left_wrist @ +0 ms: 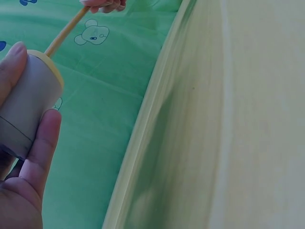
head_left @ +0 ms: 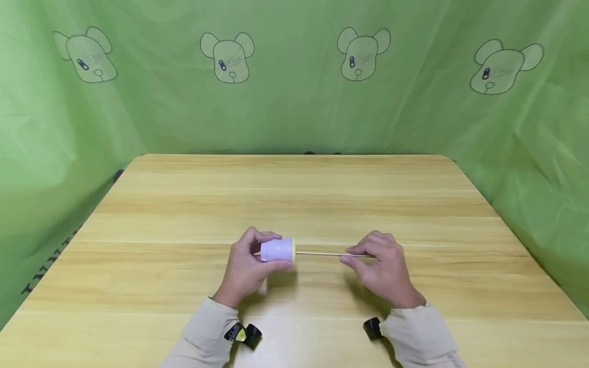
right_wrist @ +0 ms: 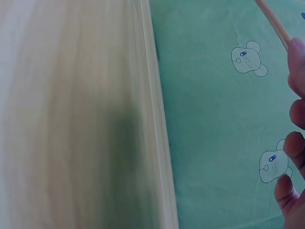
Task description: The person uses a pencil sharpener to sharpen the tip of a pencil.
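Note:
In the head view, my left hand (head_left: 248,263) grips a small lilac cylinder (head_left: 277,250) with a pale yellow rim, thumb on the near side and fingers on the far side. The cylinder lies sideways in the hand, above the table. From its yellow end a thin wooden stick (head_left: 319,253) runs straight to my right hand (head_left: 384,266), which pinches it between thumb and fingertips. The left wrist view shows the cylinder (left_wrist: 33,95) close up, with the stick (left_wrist: 66,32) entering its yellow end; the stick's inner end is hidden. In the right wrist view, fingertips hold the stick (right_wrist: 274,21).
A light wood-grain table (head_left: 294,199) lies under both hands, which cast soft shadows on it. Green cloth (head_left: 294,107) printed with bear heads hangs behind and at both sides. Black wrist straps (head_left: 244,335) sit at the cuffs.

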Available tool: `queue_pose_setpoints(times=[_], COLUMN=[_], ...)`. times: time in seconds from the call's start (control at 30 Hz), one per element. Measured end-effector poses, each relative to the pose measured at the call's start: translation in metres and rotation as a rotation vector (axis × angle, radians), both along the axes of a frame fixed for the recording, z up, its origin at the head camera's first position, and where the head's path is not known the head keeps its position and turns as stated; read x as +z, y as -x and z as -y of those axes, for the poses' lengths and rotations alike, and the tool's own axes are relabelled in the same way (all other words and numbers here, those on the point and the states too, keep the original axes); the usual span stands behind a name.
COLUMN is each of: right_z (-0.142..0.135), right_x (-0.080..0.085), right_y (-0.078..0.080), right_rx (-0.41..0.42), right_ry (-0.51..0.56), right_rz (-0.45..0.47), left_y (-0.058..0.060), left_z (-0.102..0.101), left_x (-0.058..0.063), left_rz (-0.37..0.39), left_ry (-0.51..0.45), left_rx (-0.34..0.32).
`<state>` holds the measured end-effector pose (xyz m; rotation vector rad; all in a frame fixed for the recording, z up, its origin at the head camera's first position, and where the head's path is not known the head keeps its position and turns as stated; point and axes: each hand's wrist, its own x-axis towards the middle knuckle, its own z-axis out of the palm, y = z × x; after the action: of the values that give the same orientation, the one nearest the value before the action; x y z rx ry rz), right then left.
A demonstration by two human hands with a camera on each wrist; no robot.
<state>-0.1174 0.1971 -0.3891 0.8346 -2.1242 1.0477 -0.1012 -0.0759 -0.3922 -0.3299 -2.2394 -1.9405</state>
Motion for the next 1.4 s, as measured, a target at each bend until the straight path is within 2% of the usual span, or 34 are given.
queue_pose_setpoints(times=[0.17,0.33,0.53,0.63,0.73,0.97,1.4], right_z=[0.0,0.0,0.001,0.001,0.001,0.005,0.01], right_x=[0.0,0.003,0.006,0.004,0.002,0.002,0.002], right_y=[0.001,-0.001,-0.002,-0.002,-0.002,-0.001,-0.002], right_rx=[-0.018,-0.024,0.009,-0.011,-0.033,-0.13,-0.103], right_ry=[-0.032,-0.075,-0.073,-0.044,-0.029,-0.085,-0.039], right_rz=[-0.027,-0.015,0.106,0.128,0.11,-0.003,-0.122], left_y=[0.0,0.0,0.0,0.0,0.001,0.001,0.001], left_z=[0.0,0.0,-0.002,-0.002,-0.002,-0.003,-0.003], left_x=[0.0,0.001,0.0,-0.001,-0.001,-0.004,-0.004], left_rz=[-0.005,0.001,-0.019,-0.021,-0.011,0.005,0.04], left_ry=[-0.006,-0.012,-0.026,-0.027,-0.022,0.001,-0.009], left_rx=[-0.008,-0.018,-0.038,-0.038,-0.031,-0.006,0.014])
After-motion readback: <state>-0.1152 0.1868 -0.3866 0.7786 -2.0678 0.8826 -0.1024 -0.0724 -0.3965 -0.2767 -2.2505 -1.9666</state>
